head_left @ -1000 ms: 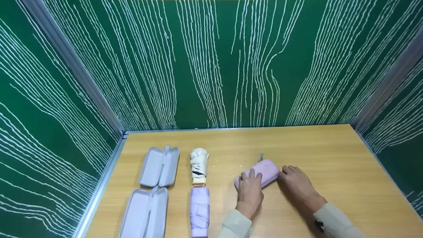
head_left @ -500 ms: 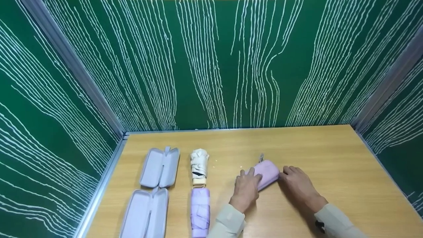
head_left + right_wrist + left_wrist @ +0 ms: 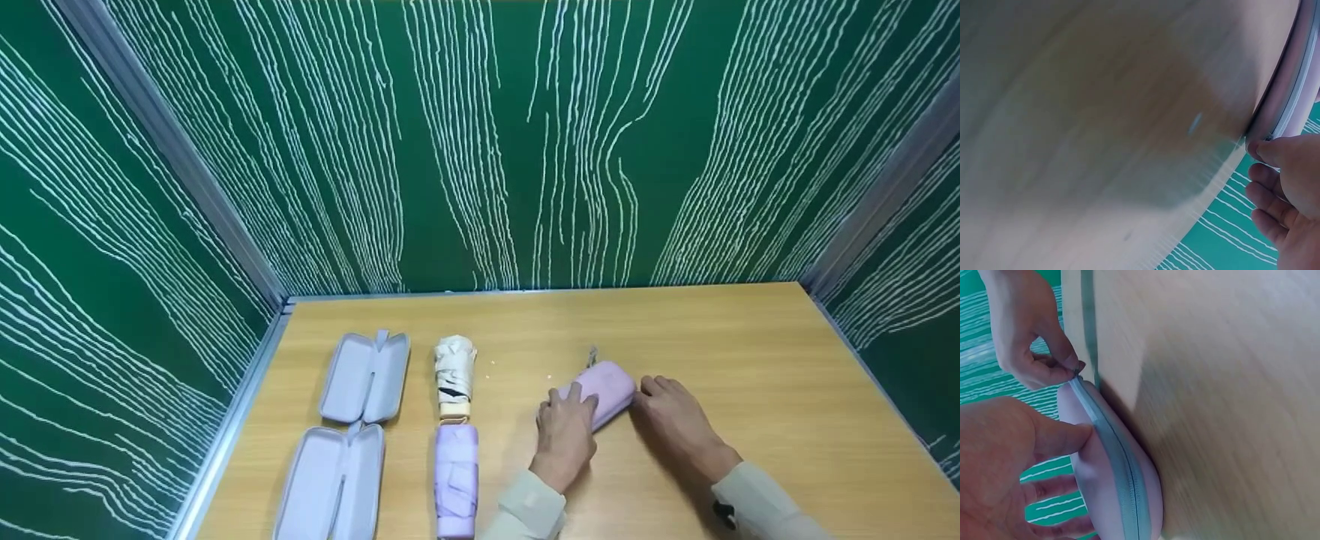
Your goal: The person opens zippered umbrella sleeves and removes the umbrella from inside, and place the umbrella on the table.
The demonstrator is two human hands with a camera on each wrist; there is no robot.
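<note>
A pink zip case [image 3: 611,386] lies slantwise on the wooden table, a grey loop [image 3: 592,355] sticking out at its far side. My left hand [image 3: 566,435] holds its near-left end, fingers over the top. In the left wrist view the left thumb [image 3: 1075,439] presses beside the grey zipper [image 3: 1129,478], whose teeth are joined along the visible stretch. At the opposite end my right hand [image 3: 679,416] pinches the small zipper pull [image 3: 1076,373] between thumb and forefinger. The right wrist view shows this pinch [image 3: 1266,147] low at the case's corner, close over the tabletop.
Two grey-lilac cases lie spread open at the left, one farther back [image 3: 349,382] and one nearer [image 3: 311,480]. Right of them are a folded cream umbrella [image 3: 453,367] and a folded purple umbrella [image 3: 455,472], end to end. Green line-patterned walls [image 3: 465,150] border the table.
My left hand slid back toward the case's near-left end, then a little forward again. The right hand has stayed in place at the other end, and the case has barely moved.
</note>
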